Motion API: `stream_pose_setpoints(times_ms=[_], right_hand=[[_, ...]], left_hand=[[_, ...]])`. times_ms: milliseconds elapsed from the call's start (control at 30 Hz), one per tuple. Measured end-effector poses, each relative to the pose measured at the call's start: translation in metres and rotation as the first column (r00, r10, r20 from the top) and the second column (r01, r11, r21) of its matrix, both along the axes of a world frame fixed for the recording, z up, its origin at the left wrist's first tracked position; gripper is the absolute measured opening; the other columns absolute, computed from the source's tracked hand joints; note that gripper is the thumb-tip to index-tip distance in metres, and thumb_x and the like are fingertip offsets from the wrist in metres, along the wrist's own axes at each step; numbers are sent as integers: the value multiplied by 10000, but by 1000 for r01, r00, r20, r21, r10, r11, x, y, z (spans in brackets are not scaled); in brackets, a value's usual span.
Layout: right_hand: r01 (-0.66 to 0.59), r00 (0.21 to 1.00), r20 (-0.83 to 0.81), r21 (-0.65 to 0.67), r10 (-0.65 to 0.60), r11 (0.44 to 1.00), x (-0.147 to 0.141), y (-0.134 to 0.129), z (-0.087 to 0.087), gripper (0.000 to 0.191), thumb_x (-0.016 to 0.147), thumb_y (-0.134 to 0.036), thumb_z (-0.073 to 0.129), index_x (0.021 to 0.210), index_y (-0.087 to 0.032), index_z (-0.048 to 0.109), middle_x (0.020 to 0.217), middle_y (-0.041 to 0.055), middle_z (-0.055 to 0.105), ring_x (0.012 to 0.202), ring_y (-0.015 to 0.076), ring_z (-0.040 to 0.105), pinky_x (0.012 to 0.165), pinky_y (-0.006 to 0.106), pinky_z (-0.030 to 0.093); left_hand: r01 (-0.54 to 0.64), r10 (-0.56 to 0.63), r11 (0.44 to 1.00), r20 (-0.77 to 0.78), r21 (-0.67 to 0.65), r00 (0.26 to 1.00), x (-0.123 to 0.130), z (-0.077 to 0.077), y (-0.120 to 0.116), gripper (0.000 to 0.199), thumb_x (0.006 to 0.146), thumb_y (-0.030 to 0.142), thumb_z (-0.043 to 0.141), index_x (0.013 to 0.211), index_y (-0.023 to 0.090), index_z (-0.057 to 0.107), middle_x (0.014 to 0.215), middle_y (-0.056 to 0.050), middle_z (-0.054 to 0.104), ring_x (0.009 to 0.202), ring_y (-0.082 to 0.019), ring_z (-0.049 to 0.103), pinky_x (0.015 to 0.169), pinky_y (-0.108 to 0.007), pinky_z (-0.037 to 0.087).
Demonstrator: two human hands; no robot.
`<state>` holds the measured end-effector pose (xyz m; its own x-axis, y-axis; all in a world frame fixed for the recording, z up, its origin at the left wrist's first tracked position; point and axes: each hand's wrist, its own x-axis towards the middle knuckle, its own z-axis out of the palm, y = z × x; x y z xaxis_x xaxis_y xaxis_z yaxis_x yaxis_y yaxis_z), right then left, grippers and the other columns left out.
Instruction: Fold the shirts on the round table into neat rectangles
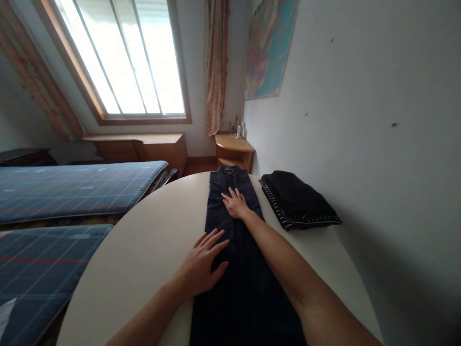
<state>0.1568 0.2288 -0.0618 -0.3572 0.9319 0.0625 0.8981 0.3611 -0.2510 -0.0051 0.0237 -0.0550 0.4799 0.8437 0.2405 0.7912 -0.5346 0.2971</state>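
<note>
A dark navy garment (234, 240), which looks like a shirt folded lengthwise into a long strip, lies on a round cream table (154, 240). Its collar end points to the far edge, and its near end runs out of the bottom of the view. My right hand (236, 203) rests flat on the upper part, fingers spread. Nearer to me, my left hand (203, 262) is at the garment's left edge with its fingers apart; whether its palm touches the cloth I cannot tell. Neither hand grasps anything.
A folded black cloth item (297, 199) with white edging lies on the table's right side, near the white wall (378, 168). Beds with blue plaid mattresses (72, 190) stand to the left. A wooden desk (158, 139) and a corner shelf (234, 142) are beyond the table.
</note>
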Motion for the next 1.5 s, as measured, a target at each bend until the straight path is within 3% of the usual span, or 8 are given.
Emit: stream_pose_setpoints(times_ms=[133, 267, 533, 700, 833, 1000, 1200, 1500], right_hand=[[19, 998, -56, 135, -12, 991, -4, 9, 2, 445, 1037, -394, 382, 1450, -287, 509, 1613, 67, 335, 1488, 253, 227, 1183, 440, 229], [10, 996, -90, 224, 11, 975, 1, -18, 1, 474, 1036, -369, 369, 1449, -180, 505, 1554, 112, 427, 1408, 239, 373, 1157, 391, 294], [-168, 985, -30, 31, 169, 985, 55, -159, -4, 678, 1037, -517, 281, 1561, -87, 308, 1627, 149, 260, 1517, 266, 215, 1229, 460, 198], [-337, 940, -75, -44, 334, 940, 95, -250, 0, 703, 1012, -560, 358, 1586, -172, 240, 1635, 117, 234, 1521, 264, 201, 1238, 490, 200], [-418, 908, -92, -130, 409, 899, 113, -290, 10, 853, 917, -606, 540, 1594, -221, 192, 1641, 108, 202, 1522, 328, 172, 1229, 561, 193], [-401, 916, -74, -190, 394, 896, 112, -306, 17, 854, 881, -594, 591, 1584, -232, 269, 1633, 83, 247, 1511, 366, 192, 1212, 608, 206], [-222, 975, -13, 49, 223, 974, 87, -304, -10, 525, 926, -299, 602, 1441, -216, 541, 1491, 104, 519, 1403, 338, 437, 1152, 532, 387], [-283, 958, 98, 213, 268, 935, 121, -291, 3, 580, 850, 54, 435, 1331, -209, 622, 1351, 104, 645, 1217, 268, 628, 993, 423, 544]], left_hand=[[91, -94, 992, -29, -90, 995, 3, -1, -5, 598, 919, 346, 594, 1496, 299, 444, 1617, -30, 322, 1499, -271, 271, 1223, -519, 249], [112, -122, 983, -55, -145, 991, 4, -1, -9, 659, 929, 353, 591, 1544, 306, 359, 1647, -48, 232, 1522, -289, 184, 1222, -558, 204], [122, -134, 984, -90, -126, 987, 11, 0, -20, 668, 945, 370, 570, 1559, 262, 329, 1649, -80, 219, 1526, -311, 147, 1216, -568, 200], [225, -248, 954, -97, -198, 964, 16, 7, -63, 914, 866, 486, 665, 1604, 283, 166, 1665, -90, 91, 1523, -367, 82, 1198, -630, 161], [288, -318, 924, -91, -250, 944, 14, 17, -97, 918, 840, 424, 698, 1598, 304, 195, 1662, -83, 143, 1514, -373, 157, 1191, -615, 223], [251, -273, 955, -140, -156, 952, 21, 23, -107, 549, 897, 219, 628, 1429, 291, 514, 1502, -87, 486, 1390, -308, 444, 1120, -468, 437], [197, -183, 980, -271, 23, 945, 40, 7, -98, 244, 981, 116, 493, 1165, 189, 634, 1122, -94, 644, 1043, -240, 633, 883, -363, 571], [-18, 14, 1000, -231, -13, 973, -4, 13, -106, 483, 821, -50, 431, 1148, 245, 629, 1194, -58, 671, 1071, -237, 649, 932, -383, 532]])
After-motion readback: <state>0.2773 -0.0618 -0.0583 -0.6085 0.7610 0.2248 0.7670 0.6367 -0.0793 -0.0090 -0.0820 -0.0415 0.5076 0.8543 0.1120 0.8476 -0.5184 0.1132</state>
